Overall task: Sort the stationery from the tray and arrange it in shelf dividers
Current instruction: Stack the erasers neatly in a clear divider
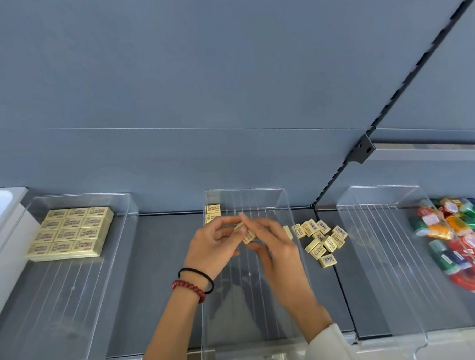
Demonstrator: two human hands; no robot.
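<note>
Both hands hover over the middle clear divider tray [286, 209]. My left hand [214, 244] and my right hand [274, 246] together hold small yellow erasers [248, 237] between their fingertips. Two yellow erasers [212, 212] lie in the tray's far left corner. A loose pile of small yellow erasers [322, 239] lies on the shelf just right of the tray. The left clear tray [120, 229] holds neat rows of larger yellow erasers [71, 224].
A third clear tray [365, 218] stands at the right, beside a heap of coloured packets [457, 235]. The grey back panel [207, 97] rises behind the shelf, with a slotted black upright [392, 94] between sections. The shelf's front edge runs near the frame's bottom.
</note>
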